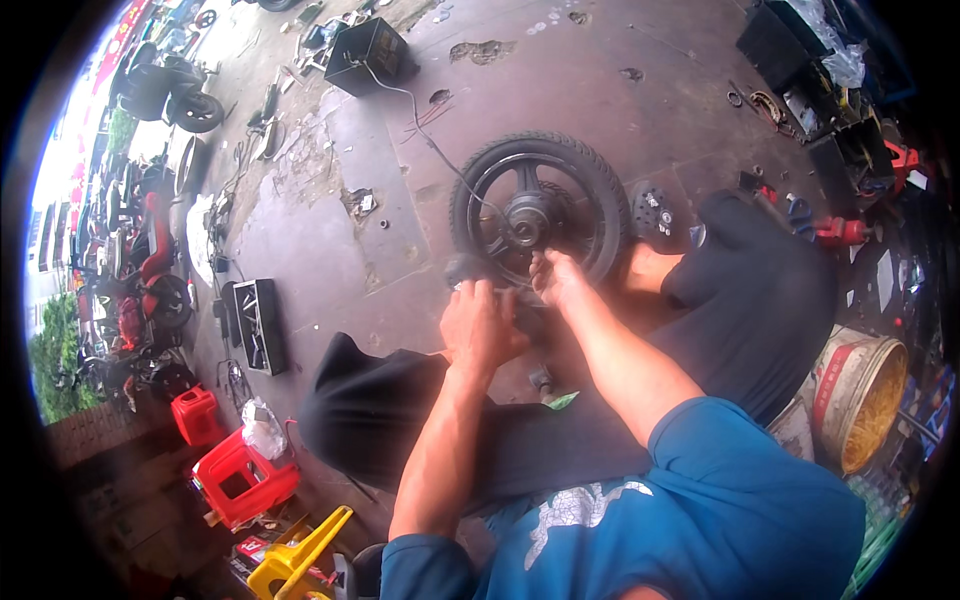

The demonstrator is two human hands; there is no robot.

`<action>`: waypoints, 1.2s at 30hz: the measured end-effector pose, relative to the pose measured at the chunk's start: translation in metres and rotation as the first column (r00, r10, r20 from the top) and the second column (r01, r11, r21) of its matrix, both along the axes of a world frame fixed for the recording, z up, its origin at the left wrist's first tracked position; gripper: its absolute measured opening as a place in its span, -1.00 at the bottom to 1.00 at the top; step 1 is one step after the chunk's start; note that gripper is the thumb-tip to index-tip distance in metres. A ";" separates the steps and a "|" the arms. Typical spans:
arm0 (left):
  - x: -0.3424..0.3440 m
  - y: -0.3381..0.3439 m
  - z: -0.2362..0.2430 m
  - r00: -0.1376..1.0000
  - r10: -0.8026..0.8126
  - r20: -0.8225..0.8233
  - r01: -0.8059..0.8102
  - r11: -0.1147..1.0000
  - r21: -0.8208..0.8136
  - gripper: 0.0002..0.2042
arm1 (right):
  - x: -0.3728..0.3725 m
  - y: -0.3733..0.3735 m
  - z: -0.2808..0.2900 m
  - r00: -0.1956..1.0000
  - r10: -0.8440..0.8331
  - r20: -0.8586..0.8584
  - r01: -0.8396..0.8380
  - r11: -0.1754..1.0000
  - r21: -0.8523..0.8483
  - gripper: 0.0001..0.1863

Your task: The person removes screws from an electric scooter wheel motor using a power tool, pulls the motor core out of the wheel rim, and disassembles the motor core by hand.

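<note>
On the floor (560,90), just beyond the bent legs (755,270), rests the wheel (540,205), its face turned up toward the head camera. The right hand (557,278) reaches to the near side of the hub (526,230), thumb and fingers drawn close together; the left hand (478,325) is nearer and to the left, its fingers curled. Such close fingertip work, I judge, goes best with the wheel steadied against turning and with light, even pressure. The cable (425,128), running from the black box (366,55) at far left to the hub, is best kept slack and clear of both hands.

Blur softens the fingertips, so I cannot tell whether either hand pinches anything. The left palm is hidden behind its own knuckles, and the dark shape (526,318) between the hands is indistinct. The wheel's underside is out of sight, and whether it lies flat or propped is unclear; the right hand covers part of its near edge.
</note>
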State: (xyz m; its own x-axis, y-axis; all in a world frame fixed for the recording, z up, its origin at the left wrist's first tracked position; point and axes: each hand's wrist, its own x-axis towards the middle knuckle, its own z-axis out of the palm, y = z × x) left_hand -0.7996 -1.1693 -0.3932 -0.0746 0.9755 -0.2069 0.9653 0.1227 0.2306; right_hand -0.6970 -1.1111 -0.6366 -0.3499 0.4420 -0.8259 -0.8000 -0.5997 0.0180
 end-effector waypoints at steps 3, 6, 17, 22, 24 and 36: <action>0.007 -0.005 -0.007 0.975 -0.148 0.163 0.099 0.956 0.275 -0.62 | -0.001 0.001 -0.007 1.000 -0.015 0.025 0.017 0.997 -0.077 -0.82; 0.009 -0.004 -0.016 0.963 -0.247 0.103 0.252 0.967 -0.039 -0.58 | -0.007 0.000 -0.014 0.992 -0.122 0.017 0.123 0.990 -0.075 -0.83; 0.014 0.005 -0.041 -0.041 0.771 0.635 -0.254 0.607 -0.753 -0.74 | 0.003 0.001 -0.002 0.968 0.090 0.236 -0.087 0.996 -0.022 -0.80; 0.001 -0.003 -0.027 0.130 0.785 0.605 -0.429 0.595 -0.680 -0.70 | -0.011 -0.013 0.021 0.980 -0.056 0.188 0.077 0.991 -0.108 -0.79; -0.004 -0.010 -0.019 0.427 0.536 0.728 -0.341 0.841 -0.420 -0.68 | -0.014 -0.031 0.034 0.952 0.046 0.303 0.017 0.979 -0.201 -0.82; -0.013 0.000 0.015 0.035 0.721 0.692 -0.336 0.661 -0.671 -0.67 | 0.021 -0.116 -0.048 0.670 0.518 0.531 -0.287 0.841 -0.458 -0.78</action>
